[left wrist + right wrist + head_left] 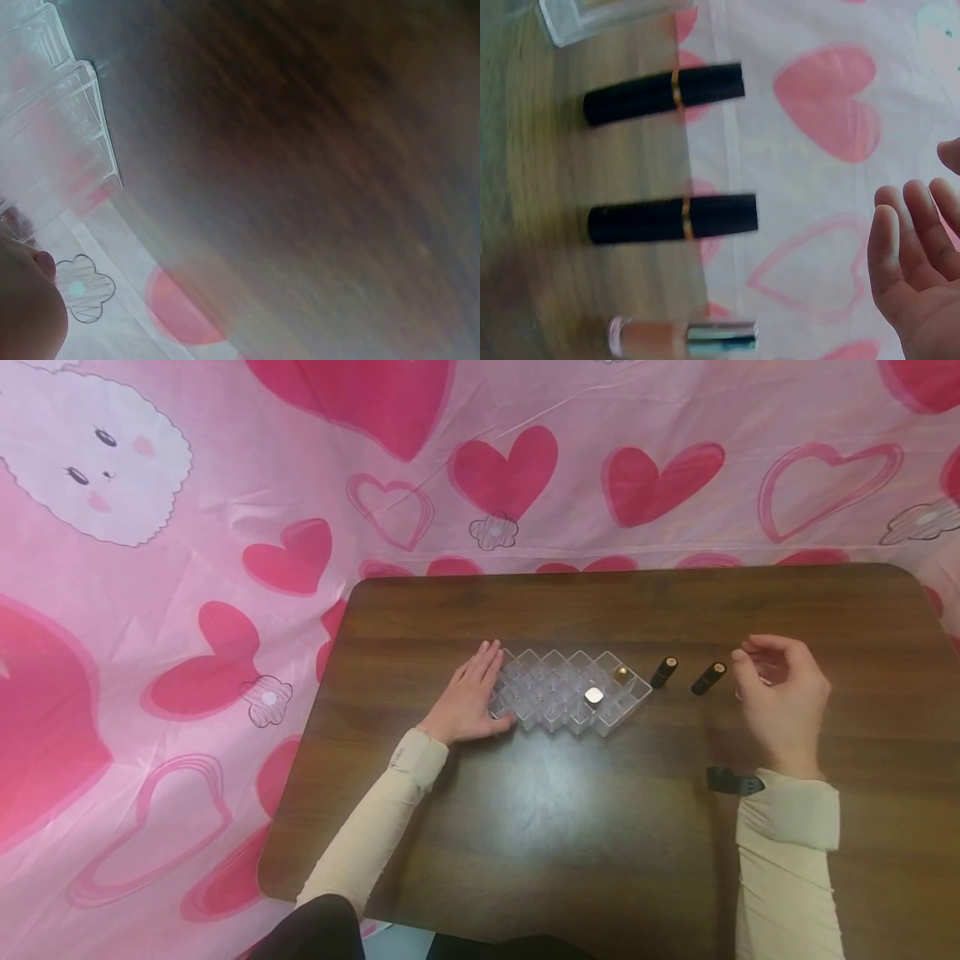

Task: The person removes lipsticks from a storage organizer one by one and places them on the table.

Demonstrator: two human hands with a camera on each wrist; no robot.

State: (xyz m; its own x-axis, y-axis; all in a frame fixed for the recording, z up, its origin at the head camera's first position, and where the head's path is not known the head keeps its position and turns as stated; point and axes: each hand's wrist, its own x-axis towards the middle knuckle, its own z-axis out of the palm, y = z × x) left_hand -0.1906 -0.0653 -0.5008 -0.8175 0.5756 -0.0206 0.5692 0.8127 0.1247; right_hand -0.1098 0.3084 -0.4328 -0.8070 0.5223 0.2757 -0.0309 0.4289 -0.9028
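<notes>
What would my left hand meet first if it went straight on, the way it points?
Apparently the clear plastic, zigzag-sided organizer, right beside your left hand, though exact contact is unclear. Past the fingers lies brown wooden table.

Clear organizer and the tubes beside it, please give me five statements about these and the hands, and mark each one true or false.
1. The left hand touches the clear organizer. True.
2. The two black tubes stand to the right of the organizer in the head view. True.
3. The right hand holds one of the black tubes. False: it holds nothing, and both tubes stand apart from it.
4. Every compartment of the organizer is filled. False: most look empty; a gold-topped item and a pale-topped item are in it.
5. A silver-capped tube shows in the right wrist view. True.
</notes>
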